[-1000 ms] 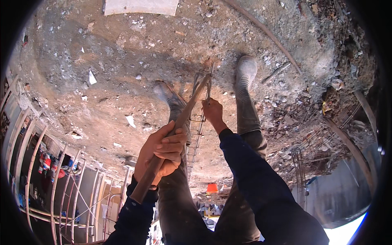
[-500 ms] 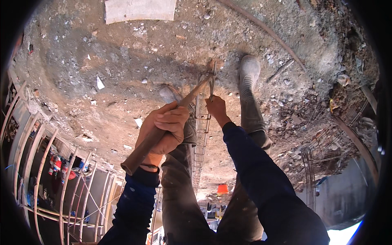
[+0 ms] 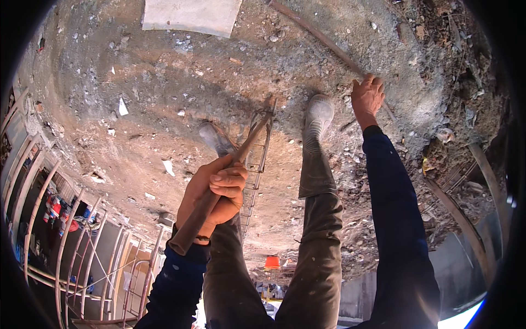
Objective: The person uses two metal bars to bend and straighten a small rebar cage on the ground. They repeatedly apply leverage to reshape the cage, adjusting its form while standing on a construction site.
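Observation:
My left hand point(image 3: 211, 192) is wrapped round a rusty metal pipe point(image 3: 195, 223), held slanting, its near end toward my forearm. The pipe's far end overlaps the top of a narrow rebar cage point(image 3: 253, 183), which runs along the ground between my legs; whether they touch, I cannot tell. Out to the right, my right hand point(image 3: 368, 100) reaches down past my right boot. Its fingers are bent over a long brown rod point(image 3: 318, 37) lying on the dirt, and the hand covers part of it.
A pale flat board point(image 3: 192, 16) lies at the far edge. My boots point(image 3: 319, 112) stand on stony ground with white scraps point(image 3: 123, 106) about. Bent poles point(image 3: 463, 211) and rubble line the right side. Curved scaffold-like poles point(image 3: 66, 236) stand at the left. An orange bucket point(image 3: 272, 262) shows behind me.
My right hand has left the end of the rebar cage and moved right and away to the rod on the ground. My left hand keeps its hold on the pipe. The view has shifted slightly.

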`<state>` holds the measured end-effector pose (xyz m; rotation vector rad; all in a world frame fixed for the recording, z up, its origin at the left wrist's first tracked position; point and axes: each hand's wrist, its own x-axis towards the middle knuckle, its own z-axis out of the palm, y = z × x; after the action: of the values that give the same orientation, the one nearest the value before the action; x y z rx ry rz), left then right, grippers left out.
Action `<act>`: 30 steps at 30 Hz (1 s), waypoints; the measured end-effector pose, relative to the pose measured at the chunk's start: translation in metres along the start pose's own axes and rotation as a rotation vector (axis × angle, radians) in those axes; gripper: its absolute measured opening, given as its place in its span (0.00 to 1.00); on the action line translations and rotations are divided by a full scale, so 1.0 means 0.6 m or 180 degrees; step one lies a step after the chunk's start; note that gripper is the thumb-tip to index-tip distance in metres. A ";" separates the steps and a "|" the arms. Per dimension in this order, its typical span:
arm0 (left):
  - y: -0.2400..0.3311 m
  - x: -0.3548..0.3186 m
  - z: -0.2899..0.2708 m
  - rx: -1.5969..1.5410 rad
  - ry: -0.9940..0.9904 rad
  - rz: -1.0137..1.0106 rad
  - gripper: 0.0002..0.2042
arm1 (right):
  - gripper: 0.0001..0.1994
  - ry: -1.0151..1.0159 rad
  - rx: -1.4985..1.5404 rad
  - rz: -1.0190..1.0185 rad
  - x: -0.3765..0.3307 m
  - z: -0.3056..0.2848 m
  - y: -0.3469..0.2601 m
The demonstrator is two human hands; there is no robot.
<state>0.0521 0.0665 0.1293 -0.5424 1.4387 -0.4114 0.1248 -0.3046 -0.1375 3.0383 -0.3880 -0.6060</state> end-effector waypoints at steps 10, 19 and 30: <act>-0.003 0.000 -0.003 0.0039 -0.0131 0.0088 0.13 | 0.14 -0.0635 -0.0516 -0.1080 0.062 0.010 0.067; -0.015 0.002 -0.001 0.0221 0.0056 0.0221 0.13 | 0.28 -0.1329 -0.0065 -0.0527 -0.016 -0.228 0.176; -0.024 0.011 0.002 0.0329 0.0271 0.0399 0.13 | 0.27 -0.2094 -0.2493 -0.2744 0.222 -0.339 -0.079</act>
<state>0.0548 0.0513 0.1324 -0.3529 1.5152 -0.4106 0.3323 -0.2976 -0.0028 2.0482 0.9793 -1.3589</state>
